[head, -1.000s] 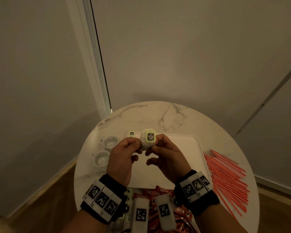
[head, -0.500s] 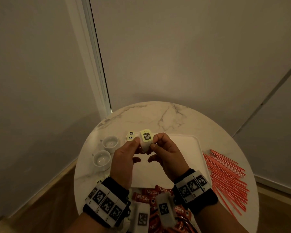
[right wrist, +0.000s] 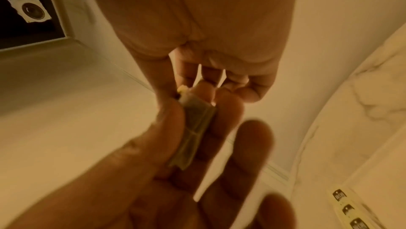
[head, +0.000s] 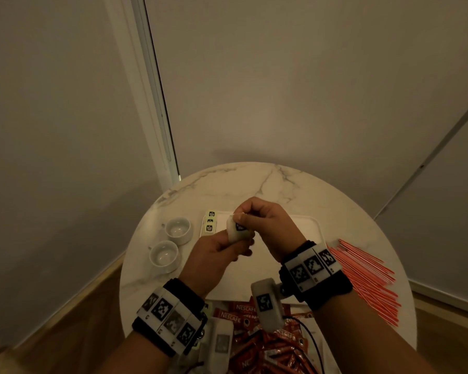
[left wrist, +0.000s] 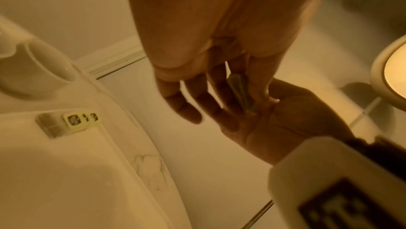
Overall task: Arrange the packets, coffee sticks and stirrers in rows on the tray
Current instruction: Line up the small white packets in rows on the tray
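Note:
Over the white tray both hands hold a small stack of pale packets. My left hand grips the stack from below, fingers and thumb around it. My right hand reaches over it and pinches its top end. Three green-labelled packets lie in a column at the tray's far left corner, seen too in the left wrist view. Red coffee sticks are heaped at the table's near edge. Red stirrers lie right of the tray.
Two white cups stand left of the tray on the round marble table. The table is in a corner between walls, with wooden floor below on the left.
The left hand has sunk towards me, uncovering more of the packets on the tray. The right hand has moved up over the stack's top, and the stack has turned.

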A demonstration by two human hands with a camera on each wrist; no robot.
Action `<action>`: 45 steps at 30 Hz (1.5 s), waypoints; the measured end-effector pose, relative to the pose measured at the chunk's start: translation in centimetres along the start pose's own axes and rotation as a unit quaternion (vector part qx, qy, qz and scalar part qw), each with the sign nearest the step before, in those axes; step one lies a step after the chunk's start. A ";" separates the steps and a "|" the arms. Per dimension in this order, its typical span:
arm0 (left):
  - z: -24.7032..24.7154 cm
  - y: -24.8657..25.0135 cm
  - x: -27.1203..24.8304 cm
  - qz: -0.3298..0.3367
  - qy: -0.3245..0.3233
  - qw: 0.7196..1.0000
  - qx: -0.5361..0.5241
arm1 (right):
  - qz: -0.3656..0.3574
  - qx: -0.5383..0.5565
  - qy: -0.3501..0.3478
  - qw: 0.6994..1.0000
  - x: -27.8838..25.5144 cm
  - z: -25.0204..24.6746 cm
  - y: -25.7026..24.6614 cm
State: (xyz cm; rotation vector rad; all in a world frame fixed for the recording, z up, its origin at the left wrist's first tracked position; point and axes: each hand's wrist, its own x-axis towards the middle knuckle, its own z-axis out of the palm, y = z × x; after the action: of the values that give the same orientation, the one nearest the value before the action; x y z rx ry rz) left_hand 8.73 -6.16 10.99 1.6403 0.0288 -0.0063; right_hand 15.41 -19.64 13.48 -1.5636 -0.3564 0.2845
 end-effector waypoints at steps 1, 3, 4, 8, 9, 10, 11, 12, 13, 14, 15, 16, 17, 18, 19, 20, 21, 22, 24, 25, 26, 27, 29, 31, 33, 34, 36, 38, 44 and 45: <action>0.1 0.2 0.0 0.005 -0.009 1.000 -0.001 | 0.001 -0.002 0.007 1.000 0.2 0.0 -0.1; -0.1 0.4 0.3 0.011 -0.019 1.000 0.001 | -0.001 -0.007 0.017 1.000 0.4 -0.1 -0.2; -0.3 0.5 0.5 0.010 -0.026 1.000 -0.001 | 0.000 -0.004 0.018 1.000 0.5 -0.1 -0.3; -0.7 0.2 1.0 0.014 -0.022 0.999 -0.019 | 0.007 0.030 0.007 0.999 0.5 0.2 -0.4; -0.7 -0.1 1.0 0.020 -0.005 0.999 -0.027 | 0.006 0.031 0.006 0.999 0.5 0.3 -0.4; -0.7 -0.3 1.0 0.025 0.011 0.999 -0.033 | 0.006 0.029 0.007 1.000 0.5 0.4 -0.4; -0.7 -0.5 1.0 0.027 0.022 0.999 -0.039 | 0.004 0.027 0.008 1.000 0.5 0.6 -0.3; -0.6 -0.7 1.1 0.027 0.028 0.998 -0.043 | 0.004 0.025 0.012 1.000 0.5 0.8 -0.2; -0.6 -1.1 1.1 0.026 0.030 0.998 -0.049 | 0.006 0.024 0.016 1.000 0.5 0.9 -0.1; -0.5 -1.3 1.1 0.024 0.032 0.998 -0.055 | 0.009 0.025 0.022 0.999 0.5 1.1 0.2; -0.4 -1.6 1.1 0.020 0.034 0.997 -0.065 | 0.011 0.024 0.027 0.999 0.6 1.2 0.4; -0.3 -1.8 1.1 0.011 0.040 0.996 -0.080 | 0.014 0.022 0.029 0.999 0.7 1.4 0.6; -0.1 -2.0 1.1 -0.002 0.051 0.993 -0.104 | 0.020 0.020 0.029 0.999 0.9 1.6 0.9; 0.0 -2.2 1.1 -0.015 0.063 0.990 -0.126 | 0.027 0.020 0.027 0.999 1.1 1.8 1.2; 0.0 -2.4 1.1 -0.024 0.073 0.987 -0.141 | 0.034 0.024 0.024 0.999 1.2 1.9 1.6; -0.1 -2.6 1.2 -0.032 0.080 0.986 -0.143 | 0.041 0.028 0.022 0.999 1.4 2.1 1.9; -0.2 -2.9 1.3 -0.039 0.081 0.986 -0.143 | 0.049 0.031 0.019 0.998 1.5 2.2 2.2; -0.3 -3.1 1.3 -0.044 0.080 0.985 -0.144 | 0.052 0.034 0.020 0.998 1.5 2.2 2.3; -0.7 -3.6 1.3 -0.049 0.089 0.981 -0.167 | 0.056 0.036 0.026 0.997 1.9 2.1 2.6; -0.9 -3.9 1.2 -0.046 0.100 0.977 -0.183 | 0.057 0.034 0.034 0.997 2.2 2.0 2.8; -1.0 -4.1 1.2 -0.039 0.114 0.973 -0.195 | 0.058 0.028 0.042 0.997 2.5 1.8 2.9; -1.2 -4.4 1.3 -0.033 0.128 0.970 -0.203 | 0.061 0.021 0.046 0.997 2.9 1.7 3.1; -1.3 -4.9 1.6 -0.029 0.154 0.965 -0.208 | 0.069 0.013 0.046 0.996 3.6 1.7 3.7; -1.4 -5.3 2.0 -0.034 0.178 0.961 -0.211 | 0.077 0.015 0.046 0.996 4.3 1.9 4.3; -1.5 -5.7 2.6 -0.039 0.193 0.957 -0.215 | 0.082 0.028 0.046 0.995 4.9 2.1 4.8; -1.5 -5.8 2.8 -0.042 0.196 0.955 -0.220 | 0.086 0.038 0.044 0.995 5.2 2.3 5.0; -1.7 -6.1 3.2 -0.050 0.201 0.949 -0.238 | 0.109 0.054 0.033 0.992 5.6 2.5 5.4; -1.9 -6.4 3.5 -0.056 0.204 0.945 -0.250 | 0.146 0.051 0.018 0.988 5.7 2.6 6.2; -2.4 -7.4 4.1 -0.082 0.235 0.932 -0.262 | 0.145 -0.014 -0.020 0.989 4.9 2.6 8.3; -2.4 -7.6 4.2 -0.085 0.239 0.933 -0.254 | 0.143 -0.016 -0.020 0.989 4.9 2.6 8.6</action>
State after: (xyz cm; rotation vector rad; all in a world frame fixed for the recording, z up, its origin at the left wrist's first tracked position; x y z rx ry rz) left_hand 12.70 -3.15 3.53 1.0830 0.5072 0.2500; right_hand 19.26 -15.36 5.04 -1.6419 -0.1661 0.5354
